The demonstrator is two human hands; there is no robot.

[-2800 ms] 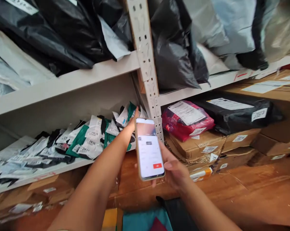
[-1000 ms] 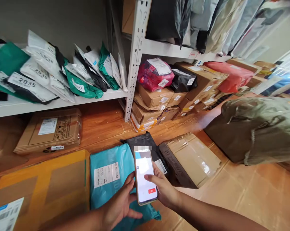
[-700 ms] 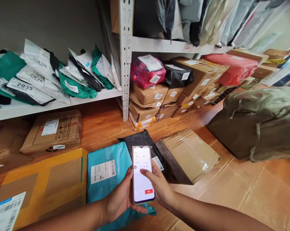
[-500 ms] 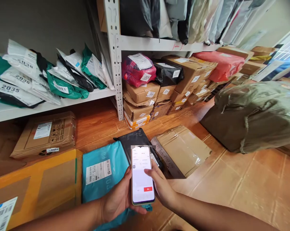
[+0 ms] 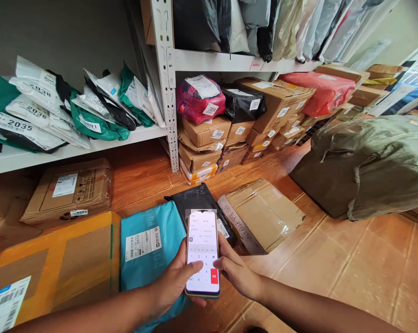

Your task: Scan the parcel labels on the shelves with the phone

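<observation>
A smartphone [image 5: 202, 240] is held upright in front of me, its lit screen showing a number keypad and a red button. My left hand [image 5: 176, 280] is wrapped round its left side and underside, with the thumb over the keypad. On the other side, my right hand [image 5: 238, 273] grips the right edge, its thumb at the screen's edge near the red button. Behind the phone lie a blue parcel bag [image 5: 153, 249], a black parcel bag [image 5: 195, 201] and a cardboard box [image 5: 264, 212] on the floor.
A taped carton [image 5: 80, 259] lies at front left, another box [image 5: 68, 185] behind it. White shelving [image 5: 172, 106] carries numbered parcel bags [image 5: 32, 125]. Stacked boxes [image 5: 202, 157] stand beneath the right shelf. A big olive sack [image 5: 378, 166] sits on the right of the tiled floor [image 5: 334, 263].
A number keypad has appeared on the phone's screen. My left thumb has moved over onto the screen, and my right thumb has shifted down towards its right edge.
</observation>
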